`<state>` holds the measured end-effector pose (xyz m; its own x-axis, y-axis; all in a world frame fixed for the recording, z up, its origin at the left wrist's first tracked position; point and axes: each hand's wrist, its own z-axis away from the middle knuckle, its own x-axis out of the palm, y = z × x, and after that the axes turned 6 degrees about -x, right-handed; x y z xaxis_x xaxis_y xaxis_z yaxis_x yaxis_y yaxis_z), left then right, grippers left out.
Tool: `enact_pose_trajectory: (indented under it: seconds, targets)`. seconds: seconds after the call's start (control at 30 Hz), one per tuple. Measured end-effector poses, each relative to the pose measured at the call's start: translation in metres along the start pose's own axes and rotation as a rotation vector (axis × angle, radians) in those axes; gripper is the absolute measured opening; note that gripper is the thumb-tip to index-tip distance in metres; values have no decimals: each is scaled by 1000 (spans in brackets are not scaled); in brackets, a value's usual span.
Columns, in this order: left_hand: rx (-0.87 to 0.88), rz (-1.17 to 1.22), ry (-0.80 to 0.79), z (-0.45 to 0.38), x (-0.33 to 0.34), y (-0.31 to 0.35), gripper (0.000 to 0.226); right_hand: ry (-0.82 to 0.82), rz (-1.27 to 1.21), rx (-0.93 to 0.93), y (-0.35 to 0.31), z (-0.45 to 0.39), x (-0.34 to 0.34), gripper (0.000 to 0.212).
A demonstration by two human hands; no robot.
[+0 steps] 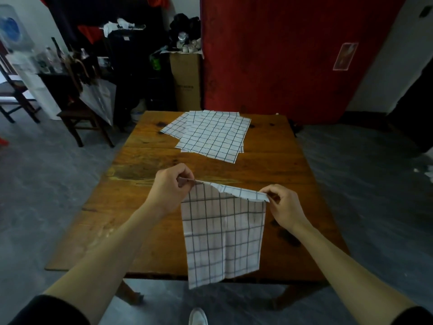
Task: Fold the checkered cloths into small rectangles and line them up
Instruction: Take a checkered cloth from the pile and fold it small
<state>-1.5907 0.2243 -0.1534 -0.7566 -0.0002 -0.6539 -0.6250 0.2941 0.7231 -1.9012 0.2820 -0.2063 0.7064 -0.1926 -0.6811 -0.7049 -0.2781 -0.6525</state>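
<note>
Head view looked down on a wooden table (145, 160) where a person held one checkered cloth (222, 235) up by its top edge. That cloth hung vertically over the table's near edge, its long axis running up and down, its lower hem dangling past the near edge toward the floor. Its top edge ran left to right between the hands, and a strip of it near the right corner was flopped over toward the far side.

The left hand (172, 190) pinched the cloth's top left corner, fingers curled tight around it. The right hand (284, 207) pinched the top right corner between thumb and fingertips, the other fingers loosely bent.

Near the table's far edge, roughly centered, lay a pile of unfolded checkered cloths (210, 134), flat and overlapping, fanned at slightly different angles, with the topmost one's long axis running from the far edge toward the near edge. This pile was well apart from the held cloth.

A white shoe (198, 316) showed on the grey floor below the near edge.
</note>
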Motion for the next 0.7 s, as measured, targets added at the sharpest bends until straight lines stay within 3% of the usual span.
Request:
enact_pose_trajectory:
  seconds: [0.37,0.7]
  targets:
    - [9,-61,-119,-84,51,-63,27,4,83,204,40,-62,32,15]
    - [2,-87,-201,-106,84,-77,21,-57,103,163,67,-80,49,10]
